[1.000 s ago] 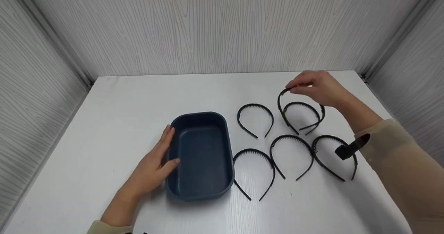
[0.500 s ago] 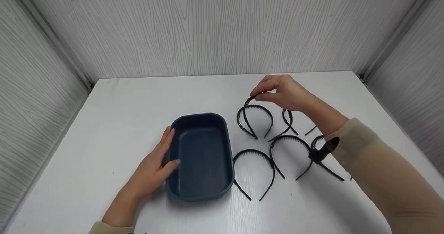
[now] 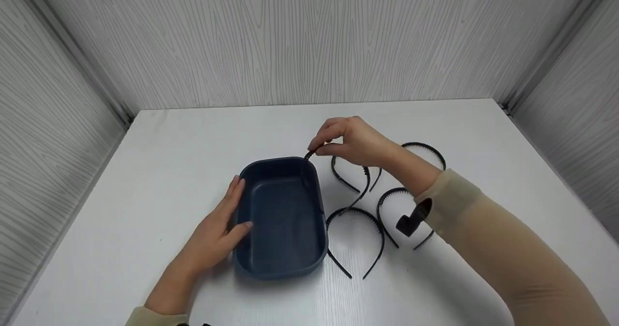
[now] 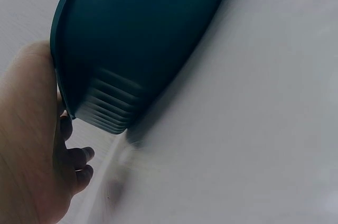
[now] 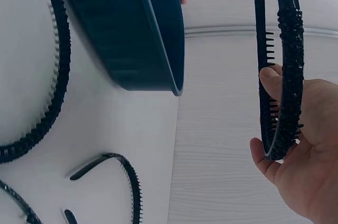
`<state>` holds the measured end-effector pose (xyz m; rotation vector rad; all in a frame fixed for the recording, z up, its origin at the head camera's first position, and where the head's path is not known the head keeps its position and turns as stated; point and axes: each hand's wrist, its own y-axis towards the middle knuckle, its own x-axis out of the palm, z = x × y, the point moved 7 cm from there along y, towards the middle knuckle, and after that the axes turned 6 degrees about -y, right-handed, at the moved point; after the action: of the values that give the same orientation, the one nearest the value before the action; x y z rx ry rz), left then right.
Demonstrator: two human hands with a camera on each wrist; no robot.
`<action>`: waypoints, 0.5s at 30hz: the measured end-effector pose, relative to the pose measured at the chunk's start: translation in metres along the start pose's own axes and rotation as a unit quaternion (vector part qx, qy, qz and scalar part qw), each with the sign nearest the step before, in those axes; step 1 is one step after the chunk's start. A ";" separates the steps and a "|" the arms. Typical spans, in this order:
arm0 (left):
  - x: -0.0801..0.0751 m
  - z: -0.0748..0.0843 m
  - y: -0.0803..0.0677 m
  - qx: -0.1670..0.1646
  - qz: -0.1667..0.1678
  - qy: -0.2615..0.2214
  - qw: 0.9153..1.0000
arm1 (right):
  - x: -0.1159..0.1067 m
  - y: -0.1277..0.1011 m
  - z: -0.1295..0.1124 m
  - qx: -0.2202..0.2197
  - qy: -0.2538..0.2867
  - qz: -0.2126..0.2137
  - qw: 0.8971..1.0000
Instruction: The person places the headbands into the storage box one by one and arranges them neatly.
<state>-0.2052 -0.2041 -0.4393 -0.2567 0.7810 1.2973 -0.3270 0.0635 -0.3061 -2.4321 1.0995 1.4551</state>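
**Headband held at the far corner of the blue tub**

Head view: the right hand (image 3: 350,142) pinches a black headband (image 3: 360,190) by its top between thumb and fingertips, held just above the tub's far right corner, at about 1 o'clock from the tub's middle. The band's ends hang down toward the table (image 3: 145,171), one over the tub's right rim. The dark blue tub (image 3: 285,263) sits on the table near the middle. The left hand (image 3: 217,231) rests against its left wall, at 9 o'clock, fingers straight along the side and the thumb hooked over the rim. More headbands lie flat at 3 o'clock from the tub: one near band (image 3: 358,241) just beside the tub, one (image 3: 389,205) partly under the right sleeve, one far band (image 3: 428,148) behind the right wrist.

Left wrist view: the tub (image 4: 142,39) fills the upper half, blurred; the left hand (image 4: 31,145) lies against its rim at 9 o'clock.

Right wrist view: the fingers (image 5: 269,84) are curled round the toothed headband (image 5: 288,65), which rises to 12 o'clock. The tub (image 5: 132,34) lies at 10 o'clock, two more bands at 8 o'clock
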 end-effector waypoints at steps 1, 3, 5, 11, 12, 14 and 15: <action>0.000 0.000 0.000 0.000 0.000 -0.001 1.000 | 0.004 0.002 -0.002 -0.004 0.001 -0.003 1.000; 0.000 0.000 0.000 -0.001 0.000 0.000 1.000 | 0.012 0.007 -0.006 -0.013 0.001 -0.007 1.000; 0.000 -0.001 0.000 0.000 -0.001 0.000 1.000 | 0.019 0.011 -0.010 -0.021 -0.002 -0.011 1.000; -0.001 0.000 0.000 0.001 -0.004 -0.003 1.000 | 0.038 0.024 -0.017 -0.036 -0.009 -0.021 0.999; -0.001 0.000 -0.001 0.001 -0.005 -0.003 1.000 | 0.041 0.026 -0.018 -0.038 -0.010 -0.023 0.999; -0.001 0.000 -0.001 0.000 -0.006 -0.004 1.000 | 0.048 0.030 -0.021 -0.045 -0.014 -0.027 0.999; -0.002 0.000 -0.001 0.000 -0.007 -0.004 1.000 | 0.051 0.032 -0.023 -0.049 -0.017 -0.028 0.998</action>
<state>-0.2045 -0.2059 -0.4389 -0.2560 0.7713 1.2844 -0.3162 0.0034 -0.3263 -2.4715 0.9667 1.5613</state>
